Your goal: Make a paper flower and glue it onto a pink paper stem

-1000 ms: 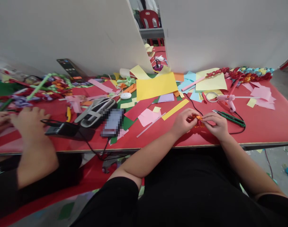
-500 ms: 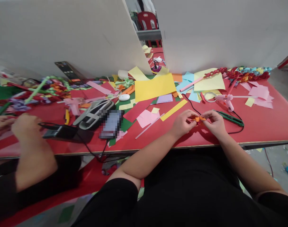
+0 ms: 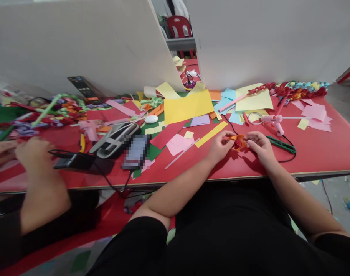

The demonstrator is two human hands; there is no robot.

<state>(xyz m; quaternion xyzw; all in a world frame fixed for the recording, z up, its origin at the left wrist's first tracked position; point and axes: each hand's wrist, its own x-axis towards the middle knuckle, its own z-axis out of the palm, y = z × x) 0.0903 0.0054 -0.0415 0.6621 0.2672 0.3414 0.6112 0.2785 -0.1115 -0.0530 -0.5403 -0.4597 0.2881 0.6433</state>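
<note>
An orange and red paper flower (image 3: 238,143) is held between my two hands, just above the front part of the red table (image 3: 316,153). My left hand (image 3: 221,147) pinches its left side with thumb and fingers. On the opposite side, my right hand (image 3: 260,145) grips a petal between thumb and fingertips. Right of my right hand lies a green-handled cutter (image 3: 281,144). Behind it rests a pink glue gun (image 3: 274,123) with a clear glue stick in its back. A yellow paper strip (image 3: 211,134) lies beyond my left hand.
A blurred-screen phone (image 3: 135,151), an open grey case (image 3: 117,140) and a black device with cables (image 3: 74,160) lie to the left. Coloured paper sheets (image 3: 189,106) and paper garlands (image 3: 296,92) line the back by white panels. A co-worker's hands (image 3: 33,153) are at far left.
The orange flower has turned and spread in my fingers, so its red centre now shows. My hands have moved slightly apart.
</note>
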